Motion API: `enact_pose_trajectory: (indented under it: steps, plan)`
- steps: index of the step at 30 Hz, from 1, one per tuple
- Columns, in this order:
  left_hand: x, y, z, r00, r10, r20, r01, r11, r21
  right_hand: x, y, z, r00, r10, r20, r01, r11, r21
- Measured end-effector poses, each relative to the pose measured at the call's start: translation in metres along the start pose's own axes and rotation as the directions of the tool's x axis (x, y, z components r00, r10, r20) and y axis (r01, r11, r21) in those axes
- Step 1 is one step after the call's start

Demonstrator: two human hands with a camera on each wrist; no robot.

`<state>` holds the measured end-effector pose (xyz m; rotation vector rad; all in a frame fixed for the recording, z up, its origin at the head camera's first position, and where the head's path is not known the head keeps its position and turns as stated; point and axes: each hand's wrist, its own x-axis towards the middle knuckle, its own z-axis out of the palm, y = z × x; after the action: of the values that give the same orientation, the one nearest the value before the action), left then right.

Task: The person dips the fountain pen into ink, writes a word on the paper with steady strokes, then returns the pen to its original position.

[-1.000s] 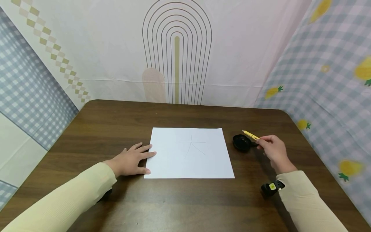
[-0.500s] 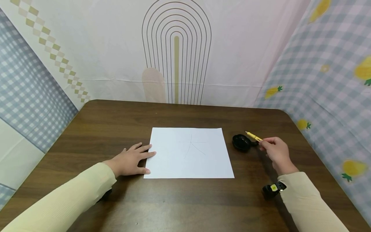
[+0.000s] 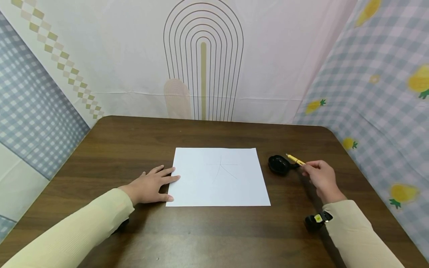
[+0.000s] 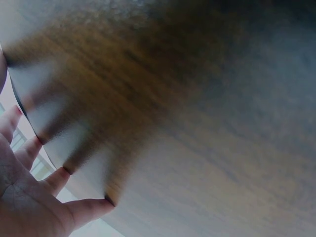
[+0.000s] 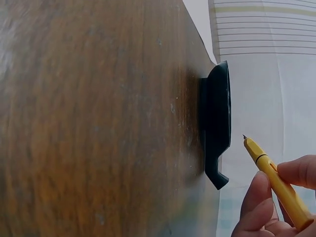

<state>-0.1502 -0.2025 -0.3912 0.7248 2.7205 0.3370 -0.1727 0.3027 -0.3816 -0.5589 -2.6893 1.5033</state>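
My left hand (image 3: 151, 186) lies palm down with its fingers spread. Its fingertips rest on the left edge of a white sheet of paper (image 3: 197, 190), which bears a few thin crossing and slanting lines. In the left wrist view, the spread fingers (image 4: 54, 182) touch the table. My right hand (image 3: 320, 178) pinches a slim yellow pen (image 3: 295, 159) between thumb and fingers. The pen's pointed dark tip faces away to the left. Close beside the pen stands a small black dish with a short handle (image 3: 279, 165); in the right wrist view the tip is apart from the dish (image 5: 217, 113).
The brown wooden table (image 3: 207, 238) has rounded far corners. Behind it hangs a white cloth (image 3: 275, 56) printed with arches, and on the right a blue checked cloth (image 3: 368, 104) with yellow fruit. A black wrist device (image 3: 315, 220) sits at the right cuff.
My right hand has shifted slightly right and toward me, drawing the pen along with it, away from the paper. My left hand, the paper and the black dish stay in place.
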Motion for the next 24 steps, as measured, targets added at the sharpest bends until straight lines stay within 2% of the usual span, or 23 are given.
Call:
enact_pose_trajectory:
  steps: [24]
  plan:
    - [0.0014, -0.0032, 0.0042, 1.000, -0.001, -0.003, 0.001, 1.000, -0.001, 0.0008, 0.0063, -0.0023, 1.000, 0.019, -0.003, -0.019, 1.000, 0.010]
